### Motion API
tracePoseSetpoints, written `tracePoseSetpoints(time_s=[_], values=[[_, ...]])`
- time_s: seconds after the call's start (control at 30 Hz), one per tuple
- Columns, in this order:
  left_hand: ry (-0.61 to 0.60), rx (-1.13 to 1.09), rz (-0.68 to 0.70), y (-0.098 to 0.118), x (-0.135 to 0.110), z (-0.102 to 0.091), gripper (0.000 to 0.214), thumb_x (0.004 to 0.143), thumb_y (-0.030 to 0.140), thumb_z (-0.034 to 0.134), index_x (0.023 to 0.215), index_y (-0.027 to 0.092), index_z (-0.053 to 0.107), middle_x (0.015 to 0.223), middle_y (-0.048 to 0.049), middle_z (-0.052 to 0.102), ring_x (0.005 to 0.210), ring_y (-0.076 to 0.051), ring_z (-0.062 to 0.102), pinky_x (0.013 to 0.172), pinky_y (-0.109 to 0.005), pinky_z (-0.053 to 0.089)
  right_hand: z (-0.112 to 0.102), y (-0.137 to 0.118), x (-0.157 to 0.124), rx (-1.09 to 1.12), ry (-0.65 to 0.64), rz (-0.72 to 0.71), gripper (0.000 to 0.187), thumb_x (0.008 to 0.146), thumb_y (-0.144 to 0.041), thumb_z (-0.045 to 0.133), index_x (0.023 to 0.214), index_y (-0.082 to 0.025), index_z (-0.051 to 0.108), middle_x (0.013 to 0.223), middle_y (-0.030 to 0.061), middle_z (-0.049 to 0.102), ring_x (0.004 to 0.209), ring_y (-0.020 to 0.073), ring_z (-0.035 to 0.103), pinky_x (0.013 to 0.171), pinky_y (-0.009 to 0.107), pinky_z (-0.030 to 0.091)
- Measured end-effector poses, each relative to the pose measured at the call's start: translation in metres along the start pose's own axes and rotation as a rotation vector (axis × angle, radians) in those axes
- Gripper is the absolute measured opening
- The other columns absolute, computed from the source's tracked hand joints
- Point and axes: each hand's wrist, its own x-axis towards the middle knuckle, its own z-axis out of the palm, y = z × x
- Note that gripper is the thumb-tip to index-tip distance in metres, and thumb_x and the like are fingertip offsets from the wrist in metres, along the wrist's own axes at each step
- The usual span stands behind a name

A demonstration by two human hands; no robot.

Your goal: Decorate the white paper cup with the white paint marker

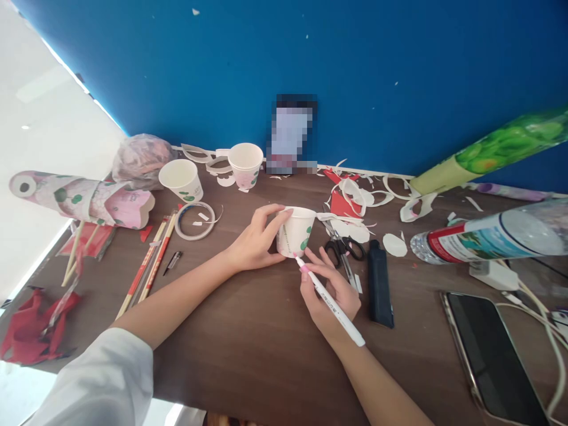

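Observation:
My left hand (pixel 255 239) is wrapped round a small white paper cup (pixel 296 232) with green spots, standing upright on the brown table (pixel 248 349). My right hand (pixel 331 290) grips a white marker pen (pixel 331 302) with a pink tip, and the tip touches the cup's lower side. Black-handled scissors (pixel 344 248) lie just right of the cup.
Two more paper cups (pixel 181 179) (pixel 245 164) stand at the back, by a tape ring (pixel 195 220) and chopsticks (pixel 148 266). A black case (pixel 380 284), a lying water bottle (pixel 483 236), a phone (pixel 492 355) and paper scraps (pixel 355 201) fill the right.

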Motion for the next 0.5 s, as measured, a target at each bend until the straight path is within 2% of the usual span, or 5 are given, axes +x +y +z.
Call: tracePoseSetpoints(time_s=[0.3,0.5], values=[[0.001,0.011,0.001,0.0014,0.0006,0.0002,0.085,0.076,0.032,0.068,0.145,0.019,0.019,0.128,-0.019,0.037,0.122,-0.032,0.044,0.097,-0.05,0.047,0.0012,-0.0005,0.0,-0.057,-0.007,0.046,0.016,0.078,-0.01,0.063,0.089,-0.021,0.065,0.093,0.0061,0.078,0.107,0.0289,0.068,0.098,0.05,0.055],[0.009,0.011,0.004,0.0022,0.0019,-0.0008,0.085,0.075,0.029,0.068,0.144,0.019,0.02,0.127,-0.0185,0.038,0.12,-0.032,0.045,0.097,-0.05,0.047,0.0035,-0.0019,-0.0005,-0.012,0.019,0.09,0.014,0.079,-0.012,0.064,0.09,-0.021,0.066,0.095,0.007,0.078,0.105,0.0284,0.069,0.095,0.049,0.056]])
